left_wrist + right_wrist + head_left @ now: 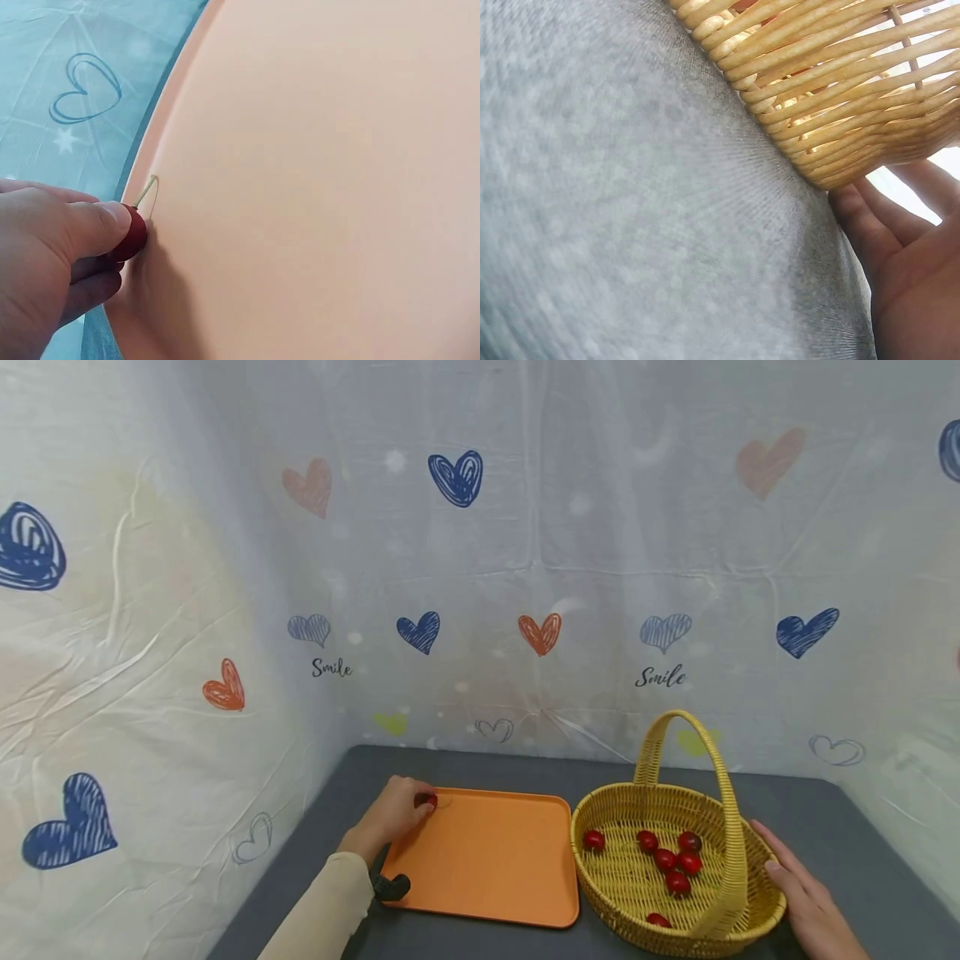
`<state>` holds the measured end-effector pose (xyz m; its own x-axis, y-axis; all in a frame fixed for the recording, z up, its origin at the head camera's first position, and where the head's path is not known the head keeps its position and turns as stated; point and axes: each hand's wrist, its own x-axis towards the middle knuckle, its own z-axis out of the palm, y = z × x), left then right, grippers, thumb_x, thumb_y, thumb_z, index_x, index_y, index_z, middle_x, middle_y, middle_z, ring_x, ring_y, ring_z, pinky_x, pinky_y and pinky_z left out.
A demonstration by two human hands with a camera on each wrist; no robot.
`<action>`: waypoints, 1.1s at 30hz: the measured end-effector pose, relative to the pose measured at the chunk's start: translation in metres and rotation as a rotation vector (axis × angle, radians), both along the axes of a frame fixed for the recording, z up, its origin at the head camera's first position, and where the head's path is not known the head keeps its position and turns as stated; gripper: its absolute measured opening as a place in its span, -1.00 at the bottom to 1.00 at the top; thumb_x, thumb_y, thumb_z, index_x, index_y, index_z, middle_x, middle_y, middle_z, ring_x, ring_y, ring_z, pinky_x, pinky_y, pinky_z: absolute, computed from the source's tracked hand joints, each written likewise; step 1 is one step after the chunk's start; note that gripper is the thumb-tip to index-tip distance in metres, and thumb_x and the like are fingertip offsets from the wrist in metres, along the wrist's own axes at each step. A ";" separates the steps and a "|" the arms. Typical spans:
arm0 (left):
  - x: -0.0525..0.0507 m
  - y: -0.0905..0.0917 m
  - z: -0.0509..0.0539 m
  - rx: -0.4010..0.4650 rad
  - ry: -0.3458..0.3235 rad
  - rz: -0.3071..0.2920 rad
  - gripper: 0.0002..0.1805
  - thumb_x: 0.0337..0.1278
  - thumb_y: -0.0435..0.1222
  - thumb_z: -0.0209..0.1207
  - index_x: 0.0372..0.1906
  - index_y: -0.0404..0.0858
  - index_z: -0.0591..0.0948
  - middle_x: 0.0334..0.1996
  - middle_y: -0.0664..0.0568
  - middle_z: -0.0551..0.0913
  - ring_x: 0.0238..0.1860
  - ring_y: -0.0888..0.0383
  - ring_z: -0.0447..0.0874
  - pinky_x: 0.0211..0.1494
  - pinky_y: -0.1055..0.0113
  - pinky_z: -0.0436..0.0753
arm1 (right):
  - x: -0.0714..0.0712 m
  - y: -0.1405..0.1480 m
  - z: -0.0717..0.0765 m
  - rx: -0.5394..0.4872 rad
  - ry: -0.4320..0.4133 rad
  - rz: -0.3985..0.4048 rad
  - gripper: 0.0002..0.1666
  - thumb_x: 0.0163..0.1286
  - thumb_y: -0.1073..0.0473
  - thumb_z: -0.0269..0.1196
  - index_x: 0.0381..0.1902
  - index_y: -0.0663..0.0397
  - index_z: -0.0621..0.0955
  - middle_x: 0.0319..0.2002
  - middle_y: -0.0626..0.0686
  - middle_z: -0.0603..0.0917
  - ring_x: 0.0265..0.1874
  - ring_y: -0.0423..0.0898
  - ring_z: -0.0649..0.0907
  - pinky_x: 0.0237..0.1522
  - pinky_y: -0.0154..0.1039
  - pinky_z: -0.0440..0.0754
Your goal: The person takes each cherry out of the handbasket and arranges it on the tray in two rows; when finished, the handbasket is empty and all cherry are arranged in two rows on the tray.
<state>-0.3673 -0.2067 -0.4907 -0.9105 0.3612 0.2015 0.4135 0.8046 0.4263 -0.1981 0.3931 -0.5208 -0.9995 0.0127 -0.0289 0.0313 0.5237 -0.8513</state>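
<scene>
My left hand (396, 807) is at the far left corner of an orange tray (491, 860). Between thumb and fingers it pinches a dark red cherry (133, 236), whose thin green stem points up over the tray. At the right, my right hand (806, 893) touches the outer side of a yellow woven basket (622, 906) with fairly straight fingers. In the right wrist view the fingertips lie against the lower wicker wall (832, 142). Several red cherries (664, 860) lie loose on the basket's floor.
The tray and basket stand side by side on a dark grey table (510, 767). An arched handle (731, 810) rises over the basket. A pale curtain (480, 552) printed with hearts hangs behind and at both sides. A black device (392, 887) sits at the left wrist.
</scene>
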 end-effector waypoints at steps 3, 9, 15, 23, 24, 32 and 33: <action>0.001 -0.001 -0.001 -0.020 0.005 -0.008 -0.77 0.41 -0.39 0.43 0.09 -0.28 0.85 -0.09 -0.05 0.87 -0.09 0.02 0.83 0.01 0.06 0.84 | 0.000 0.000 -0.001 0.001 0.007 0.005 -0.19 0.85 -0.30 -0.35 0.84 -0.25 -0.25 0.77 0.39 -0.20 0.71 0.40 -0.19 0.19 -0.80 0.08; 0.005 -0.005 0.001 -0.019 0.025 0.002 -0.78 0.40 -0.38 0.44 0.08 -0.22 0.86 -0.10 0.02 0.86 -0.12 0.11 0.81 0.02 0.09 0.85 | -0.001 -0.001 -0.003 -0.012 0.009 0.004 -0.18 0.85 -0.30 -0.35 0.84 -0.24 -0.24 0.78 0.38 -0.19 0.74 0.18 -0.21 0.02 -0.87 0.05; 0.011 -0.005 0.007 0.039 0.034 0.004 -0.71 0.38 -0.33 0.47 0.15 -0.23 0.84 -0.08 -0.02 0.88 -0.13 0.07 0.82 -0.02 0.07 0.86 | 0.001 0.000 -0.005 0.010 0.044 -0.005 -0.22 0.87 -0.26 -0.35 0.84 -0.25 -0.22 0.80 0.10 -0.21 0.72 0.32 -0.17 0.02 -0.88 0.01; 0.030 0.007 0.028 0.241 -0.012 -0.072 -0.60 0.39 -0.30 0.47 0.27 -0.22 0.80 0.14 -0.10 0.86 0.11 -0.07 0.87 0.23 -0.11 0.81 | 0.003 0.001 -0.006 0.018 0.063 -0.009 -0.24 0.87 -0.24 -0.34 0.84 -0.32 -0.19 0.61 -0.46 -0.13 0.74 0.14 -0.17 0.03 -0.89 0.00; 0.033 0.009 0.032 0.264 -0.022 -0.083 -0.60 0.40 -0.28 0.47 0.28 -0.20 0.80 0.15 -0.10 0.85 0.11 -0.07 0.87 0.23 -0.11 0.81 | 0.003 0.001 -0.007 0.018 0.067 -0.009 -0.24 0.87 -0.24 -0.33 0.84 -0.31 -0.19 0.60 -0.49 -0.12 0.74 0.12 -0.16 0.04 -0.89 0.01; 0.057 0.027 0.055 0.459 -0.162 -0.230 -0.52 0.42 -0.16 0.47 0.36 -0.17 0.75 0.27 -0.10 0.80 0.26 -0.15 0.81 0.21 0.18 0.83 | 0.001 0.001 -0.005 -0.001 0.044 -0.001 -0.23 0.87 -0.26 -0.34 0.84 -0.30 -0.21 0.77 -0.02 -0.19 0.72 0.30 -0.15 0.04 -0.88 0.04; 0.060 0.030 0.058 0.486 -0.184 -0.260 -0.51 0.43 -0.17 0.46 0.37 -0.20 0.74 0.29 -0.14 0.78 0.27 -0.15 0.81 0.21 0.22 0.83 | 0.000 0.001 -0.005 -0.003 0.041 0.000 -0.22 0.87 -0.26 -0.34 0.84 -0.29 -0.21 0.79 0.08 -0.19 0.71 0.33 -0.16 0.03 -0.88 0.04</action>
<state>-0.3075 -0.1766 -0.4329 -0.8400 0.4831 0.2471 0.4555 0.3804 0.8049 -0.1979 0.3943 -0.5259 -0.9998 0.0127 0.0121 -0.0037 0.5215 -0.8532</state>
